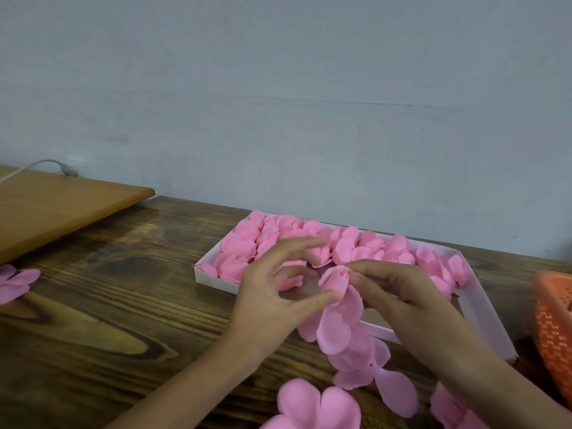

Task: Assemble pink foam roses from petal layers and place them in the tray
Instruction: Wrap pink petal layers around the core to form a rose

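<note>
Landmark: white tray [215,281] on the dark wooden table [108,305], its far side near the grey wall [278,88].
Tray contents: finished roses [244,243] packed along the far and left parts; the near right part shows bare floor.
Half-made rose [333,281]: a rolled pink bud held in the air above the tray's near edge, between the two hands.
Petal layers [335,332]: joined pink petals hanging from the bud, running down past the tray's near wall towards the camera; the lowest ones appear to reach the table in front of the tray.
Left hand [272,292]: above the tray's near left part, fingers spread wide and loosely curved, thumb tip touching the lower left of the bud; the other fingers are clear of it.
Right hand [411,298]: above the tray's near right part, forefinger and thumb pinching the bud from its right side, remaining fingers curled beneath.
Hand spacing: close together, the bud just between thumb tip and pinch.
Loose petal piece [318,404]: flat on the table, in front of the tray, below the hands.
Second petal piece [15,281]: well left of the tray, at the frame edge.
Orange basket [554,323]: just right of the tray, partly cut off and blurred.
Light wooden board [62,205]: left of the tray and farther back, with a white cable [40,165] at its far edge.
</note>
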`<state>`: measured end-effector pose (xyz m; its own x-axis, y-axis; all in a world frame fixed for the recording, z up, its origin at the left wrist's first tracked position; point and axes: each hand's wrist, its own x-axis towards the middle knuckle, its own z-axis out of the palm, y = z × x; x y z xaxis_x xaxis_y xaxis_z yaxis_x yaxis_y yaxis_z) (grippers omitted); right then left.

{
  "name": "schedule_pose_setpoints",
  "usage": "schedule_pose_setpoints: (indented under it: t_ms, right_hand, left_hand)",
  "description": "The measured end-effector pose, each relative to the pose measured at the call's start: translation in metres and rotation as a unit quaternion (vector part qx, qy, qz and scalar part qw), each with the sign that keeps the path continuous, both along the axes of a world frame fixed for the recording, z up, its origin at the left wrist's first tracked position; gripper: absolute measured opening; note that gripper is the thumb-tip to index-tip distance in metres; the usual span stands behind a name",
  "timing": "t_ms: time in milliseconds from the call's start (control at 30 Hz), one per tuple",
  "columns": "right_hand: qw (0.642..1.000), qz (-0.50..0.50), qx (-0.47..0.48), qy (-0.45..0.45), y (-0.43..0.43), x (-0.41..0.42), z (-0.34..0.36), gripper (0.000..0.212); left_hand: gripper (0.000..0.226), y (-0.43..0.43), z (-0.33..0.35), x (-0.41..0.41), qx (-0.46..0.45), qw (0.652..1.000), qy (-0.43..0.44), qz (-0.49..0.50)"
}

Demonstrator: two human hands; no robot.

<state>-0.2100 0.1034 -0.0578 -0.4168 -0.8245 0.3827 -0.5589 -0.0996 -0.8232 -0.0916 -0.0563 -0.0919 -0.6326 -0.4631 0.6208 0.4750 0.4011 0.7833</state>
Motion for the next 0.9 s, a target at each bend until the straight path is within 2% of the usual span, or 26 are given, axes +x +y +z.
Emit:
schedule_pose_setpoints:
  t_ms: [167, 333, 500, 733, 900]
  right_hand:
    - [0.997, -0.005, -0.064, -0.038, 0.0, -0.002, -0.001, 0.013]
    - [0.994, -0.027, -0.067, -0.08, 0.001, -0.004, -0.002, 0.017]
    - [0.995, -0.055, 0.053, 0.061, 0.004, 0.0, 0.001, 0.046]
    - [0.98, -0.151, 0.042, 0.12, 0.006, 0.0, 0.002, 0.021]
    - [0.982, -0.095, 0.077, 0.146, 0.006, 0.006, 0.006, 0.033]
  left_hand:
    - [0.035, 0.004, -0.001, 0.0, 0.0, 0.999, -0.006, -0.032]
    - [0.032, 0.005, 0.0, 0.0, 0.071, 0.996, -0.013, -0.044]
    - [0.034, 0.002, 0.003, 0.0, 0.154, 0.987, -0.025, -0.046]
    - [0.042, -0.002, 0.002, -0.001, 0.171, 0.983, -0.037, -0.053]
    - [0.042, -0.002, 0.0, -0.001, 0.128, 0.989, -0.054, -0.052]
